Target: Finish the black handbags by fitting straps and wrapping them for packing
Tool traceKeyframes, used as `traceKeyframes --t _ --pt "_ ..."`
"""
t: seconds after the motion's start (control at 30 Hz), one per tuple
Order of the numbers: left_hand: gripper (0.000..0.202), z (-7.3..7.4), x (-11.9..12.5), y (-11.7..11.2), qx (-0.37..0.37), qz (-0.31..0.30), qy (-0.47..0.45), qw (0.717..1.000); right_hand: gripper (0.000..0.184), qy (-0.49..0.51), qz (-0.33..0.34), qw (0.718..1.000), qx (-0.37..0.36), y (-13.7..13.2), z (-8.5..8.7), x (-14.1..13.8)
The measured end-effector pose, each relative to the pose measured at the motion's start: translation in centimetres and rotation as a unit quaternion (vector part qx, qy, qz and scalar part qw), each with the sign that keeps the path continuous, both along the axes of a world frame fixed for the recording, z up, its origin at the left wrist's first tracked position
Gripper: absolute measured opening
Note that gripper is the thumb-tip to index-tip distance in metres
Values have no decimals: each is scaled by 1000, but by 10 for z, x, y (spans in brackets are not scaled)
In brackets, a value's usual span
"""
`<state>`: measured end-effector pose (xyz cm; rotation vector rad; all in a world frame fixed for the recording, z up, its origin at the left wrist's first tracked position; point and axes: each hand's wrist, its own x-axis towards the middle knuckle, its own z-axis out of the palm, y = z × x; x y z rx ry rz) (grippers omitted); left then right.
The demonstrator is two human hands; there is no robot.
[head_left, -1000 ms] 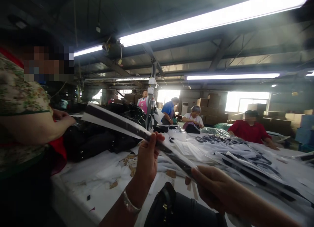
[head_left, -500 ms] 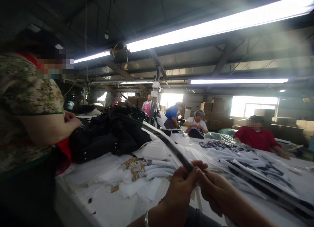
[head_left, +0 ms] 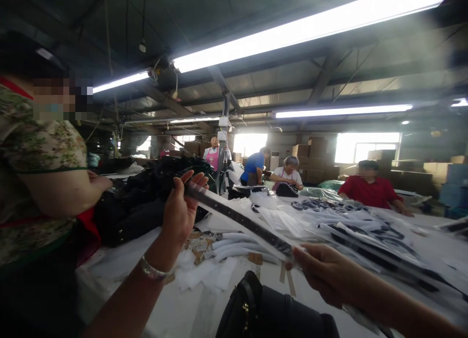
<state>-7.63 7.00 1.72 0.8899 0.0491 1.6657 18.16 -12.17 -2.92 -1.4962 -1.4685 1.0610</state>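
Note:
A long dark strap [head_left: 241,221] in a clear plastic sleeve stretches between my hands, slanting down to the right. My right hand [head_left: 321,265] pinches its near end with closed fingers. At the far end, my left hand [head_left: 183,206], wearing a silver bracelet [head_left: 156,270], is palm up with its fingers spread, the strap's end lying against them. Below the strap, a black bag [head_left: 281,309] with gold-coloured metal parts sits at the table's near side.
On the white table [head_left: 197,309] lie white curved strips [head_left: 237,248], paper tags and wrapped dark straps [head_left: 387,260]. A heap of black goods [head_left: 135,206] is at the left, beside a co-worker in a floral top [head_left: 47,148]. Several other people work across the table.
My hands were together on the strap; my left hand has moved away to its far end and opened. The view has shifted, and the black bag shows more fully.

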Motion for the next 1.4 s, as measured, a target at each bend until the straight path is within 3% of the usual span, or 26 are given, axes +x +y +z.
traceKeyframes --t 0.17,0.27,0.4,0.53,0.67,0.8,0.93,1.03,1.1,1.17,1.27,1.33,1.4 --pt "45 25 -22 20 -47 43 -4 998 45 -26 39 999 -11 -29 4 29" --pt "53 34 -35 33 -39 63 13 997 41 -26 49 998 -32 -45 -19 49" --pt "46 33 -49 40 20 82 48 995 37 -15 29 999 -24 -58 -60 61" --pt "49 29 -58 36 34 84 75 993 39 -28 6 999 20 -68 -72 60" --pt "45 35 -62 25 -19 58 16 998 61 -126 -29 988 87 -61 -52 49" --pt "46 50 -61 14 -76 -5 -62 995 58 -215 -62 958 180 -19 -14 7" --pt "39 65 -53 3 -46 -28 -55 997 64 -271 -10 927 259 42 31 -60" --pt "35 79 -46 -7 -2 -48 -56 997 71 -237 47 930 276 81 57 -104" --pt "33 87 -46 -12 41 -62 -54 996 56 -200 99 938 264 99 65 -120" --pt "33 92 -50 -14 71 -65 -55 994 34 -164 149 949 223 106 65 -122" --pt "33 87 -59 -7 84 -42 -63 994 32 -116 185 967 131 96 56 -96" --pt "34 68 -62 3 59 -13 -48 997 30 -106 193 974 53 76 48 -64" --pt "32 36 -58 12 11 10 -2 1000 30 -110 176 977 -44 50 42 -25"
